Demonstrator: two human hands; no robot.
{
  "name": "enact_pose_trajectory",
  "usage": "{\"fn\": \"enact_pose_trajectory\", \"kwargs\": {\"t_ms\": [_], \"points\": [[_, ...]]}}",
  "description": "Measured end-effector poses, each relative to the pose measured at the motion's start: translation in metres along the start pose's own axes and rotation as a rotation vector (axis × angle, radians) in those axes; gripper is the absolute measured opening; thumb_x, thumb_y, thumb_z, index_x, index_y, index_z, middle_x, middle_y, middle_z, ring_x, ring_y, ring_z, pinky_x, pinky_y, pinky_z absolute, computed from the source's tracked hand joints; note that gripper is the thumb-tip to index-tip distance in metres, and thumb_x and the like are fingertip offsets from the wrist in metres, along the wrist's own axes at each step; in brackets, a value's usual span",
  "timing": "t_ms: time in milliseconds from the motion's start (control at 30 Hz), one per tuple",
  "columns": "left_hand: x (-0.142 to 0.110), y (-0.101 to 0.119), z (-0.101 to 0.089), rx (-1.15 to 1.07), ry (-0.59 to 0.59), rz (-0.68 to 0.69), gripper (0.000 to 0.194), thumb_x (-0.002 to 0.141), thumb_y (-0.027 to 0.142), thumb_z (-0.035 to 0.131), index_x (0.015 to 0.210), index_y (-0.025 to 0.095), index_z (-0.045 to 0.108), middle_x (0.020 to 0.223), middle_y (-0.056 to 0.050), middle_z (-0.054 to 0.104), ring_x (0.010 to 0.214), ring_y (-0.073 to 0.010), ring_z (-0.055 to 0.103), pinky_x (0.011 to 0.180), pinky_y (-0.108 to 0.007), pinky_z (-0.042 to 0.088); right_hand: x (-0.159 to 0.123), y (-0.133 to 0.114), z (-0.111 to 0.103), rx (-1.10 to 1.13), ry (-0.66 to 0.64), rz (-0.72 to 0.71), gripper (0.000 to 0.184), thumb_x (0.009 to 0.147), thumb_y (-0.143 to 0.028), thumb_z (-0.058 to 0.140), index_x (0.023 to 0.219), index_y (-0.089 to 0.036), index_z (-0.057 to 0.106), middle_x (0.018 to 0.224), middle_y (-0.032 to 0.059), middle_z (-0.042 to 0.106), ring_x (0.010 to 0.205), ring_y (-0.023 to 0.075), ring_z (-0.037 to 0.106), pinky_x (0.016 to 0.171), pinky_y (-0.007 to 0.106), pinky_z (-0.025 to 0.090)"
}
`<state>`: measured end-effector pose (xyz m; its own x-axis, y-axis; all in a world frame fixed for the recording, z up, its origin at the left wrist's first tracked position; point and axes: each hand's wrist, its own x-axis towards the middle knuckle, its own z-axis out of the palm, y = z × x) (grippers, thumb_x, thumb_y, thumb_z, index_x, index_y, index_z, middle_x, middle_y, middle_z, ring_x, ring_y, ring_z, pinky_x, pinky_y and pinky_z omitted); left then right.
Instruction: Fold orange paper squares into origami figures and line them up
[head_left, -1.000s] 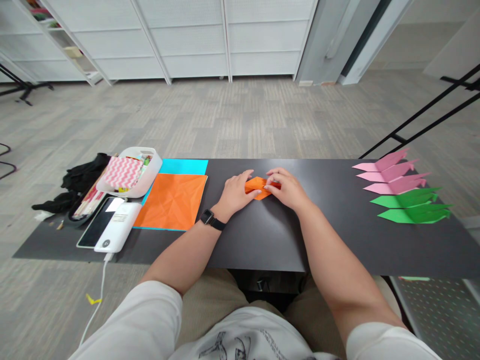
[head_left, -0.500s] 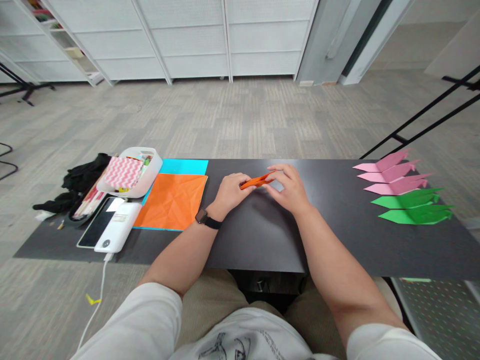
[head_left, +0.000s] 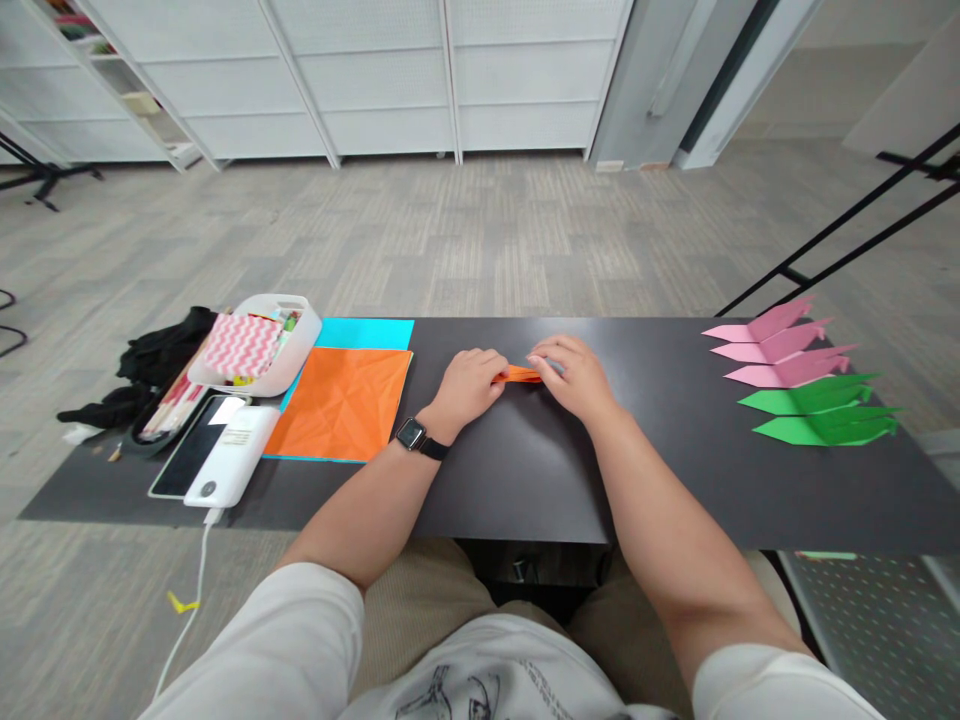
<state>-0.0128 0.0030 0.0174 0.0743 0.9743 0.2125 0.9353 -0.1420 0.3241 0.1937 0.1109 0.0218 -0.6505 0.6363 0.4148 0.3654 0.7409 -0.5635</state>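
while the folded orange paper (head_left: 520, 375) stretches lengthwise from left to right, my left hand (head_left: 466, 388) closes over one end and my right hand (head_left: 577, 376) pinches the other.

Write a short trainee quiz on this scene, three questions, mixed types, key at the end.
1. Fill in the colour: the folded paper between the left grip and the right grip is ____.

2. True or false: on the right, the pink pieces outnumber the green pieces.

3. Which wrist wears the watch?
A) Right
B) Left
C) Both

Key: 1. orange; 2. true (three against two); 3. B
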Motion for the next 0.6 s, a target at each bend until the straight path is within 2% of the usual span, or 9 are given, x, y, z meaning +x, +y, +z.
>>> {"fn": "enact_pose_trajectory", "kwargs": {"t_ms": [167,267,333,467,600], "points": [[0.002,0.0,0.004,-0.029,-0.039,0.043,0.019,0.093,0.01,0.062,0.101,0.025,0.07,0.108,-0.005,0.073,0.104,-0.0251,0.067,0.096,-0.04,0.052,0.0,0.004,0.002,0.001,-0.039,-0.015,0.024,0.106,-0.036,0.059,0.101,-0.028,0.08,0.109,0.0069,0.077,0.107,0.0258,0.07,0.103,0.043,0.052],[0.003,-0.002,0.006,-0.033,-0.018,0.054,0.02,0.094,0.009,0.061,0.104,0.023,0.07,0.111,-0.006,0.073,0.106,-0.0252,0.067,0.099,-0.04,0.053,-0.002,0.007,0.002,-0.016,-0.131,-0.084,0.015,0.099,-0.037,0.073,0.11,-0.029,0.08,0.115,0.0061,0.077,0.111,0.0274,0.069,0.103,0.044,0.05],[0.004,-0.003,0.007,-0.031,-0.004,0.06,0.018,0.096,0.01,0.061,0.107,0.022,0.07,0.111,-0.007,0.074,0.106,-0.0255,0.067,0.098,-0.04,0.053,-0.002,0.009,0.004,-0.067,-0.194,-0.126,0.021,0.094,-0.035,0.08,0.114,-0.03,0.08,0.119,0.0053,0.077,0.114,0.0292,0.068,0.103,0.046,0.048],[0.003,-0.003,0.009,-0.024,0.001,0.063,0.017,0.098,0.013,0.062,0.109,0.022,0.071,0.111,-0.007,0.074,0.104,-0.0252,0.068,0.096,-0.04,0.053,-0.003,0.013,0.01,-0.139,-0.201,-0.113,0.01,0.097,-0.025,0.076,0.103,-0.031,0.082,0.111,0.0032,0.078,0.107,0.0267,0.068,0.098,0.044,0.045],[0.001,-0.005,0.01,-0.028,-0.006,0.085,0.017,0.097,0.013,0.063,0.107,0.022,0.073,0.111,-0.006,0.074,0.102,-0.0248,0.067,0.096,-0.04,0.053,-0.003,0.015,0.012,-0.118,-0.23,-0.108,0.011,0.099,-0.023,0.072,0.096,-0.029,0.08,0.106,0.0031,0.078,0.102,0.0243,0.069,0.093,0.04,0.046]]}}
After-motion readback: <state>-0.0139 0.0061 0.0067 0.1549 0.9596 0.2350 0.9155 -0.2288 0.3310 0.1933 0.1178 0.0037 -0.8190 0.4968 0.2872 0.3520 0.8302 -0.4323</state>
